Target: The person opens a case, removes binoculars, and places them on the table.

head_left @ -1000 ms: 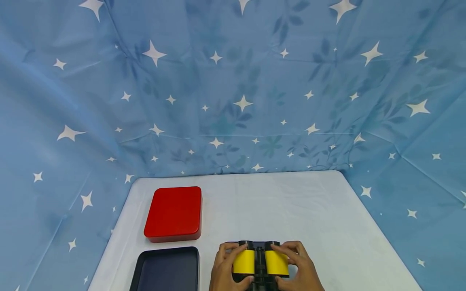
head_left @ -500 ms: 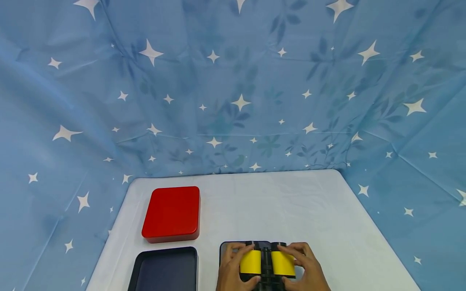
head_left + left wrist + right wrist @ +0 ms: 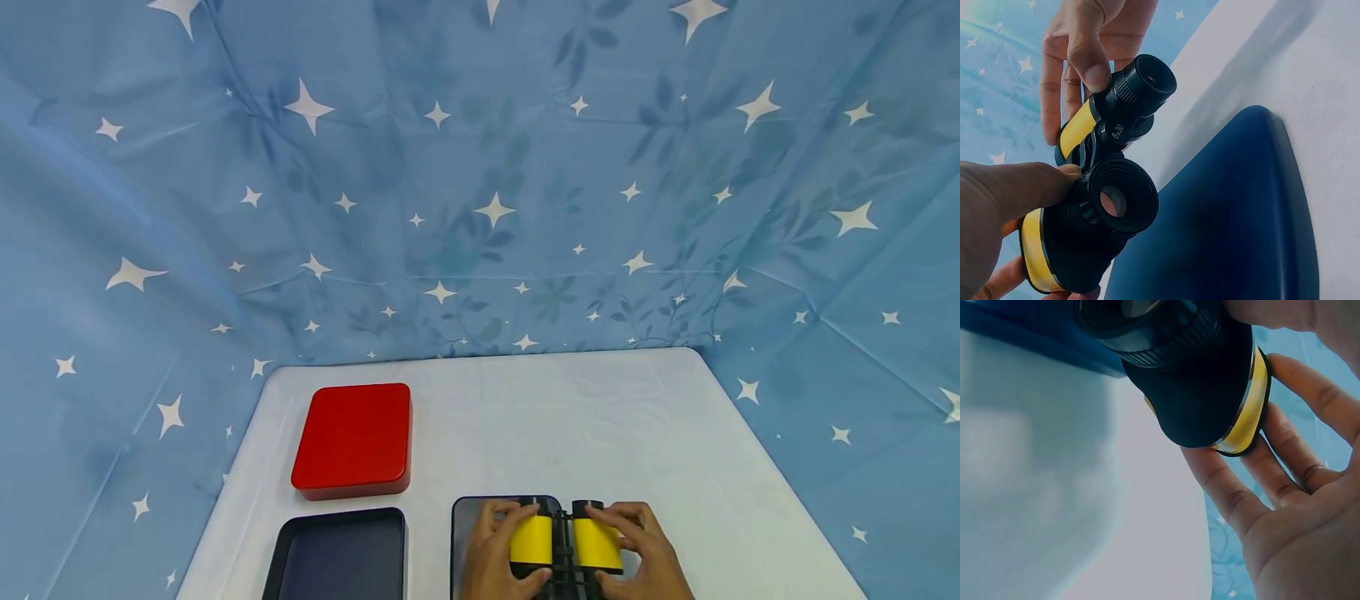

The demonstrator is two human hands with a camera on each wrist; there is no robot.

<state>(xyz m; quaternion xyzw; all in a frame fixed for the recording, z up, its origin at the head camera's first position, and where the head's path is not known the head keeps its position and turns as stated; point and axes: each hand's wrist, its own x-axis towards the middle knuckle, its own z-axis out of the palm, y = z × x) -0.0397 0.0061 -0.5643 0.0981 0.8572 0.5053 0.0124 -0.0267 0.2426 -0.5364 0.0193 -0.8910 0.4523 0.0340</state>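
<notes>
A pair of black binoculars with yellow bands is held between my two hands at the bottom of the head view. The left hand grips the left barrel, fingertips at its far end and thumb at the near side. My right hand holds the other barrel the same way. In the left wrist view both eyepieces face the camera, and "8x30" shows on the hinge cap. Below the binoculars lies a dark rounded box, partly hidden by them and the left hand; its edge stands above the table in the left wrist view.
A red square tin sits at the left of the white table. Nearer, also on the left, is a dark rimmed tray, cut off by the frame. Blue star-patterned cloth hangs behind and on both sides.
Both hands have shifted right with the binoculars, uncovering more of the dark box's left side. The red tin and the tray stay on the table; the head view has turned slightly.
</notes>
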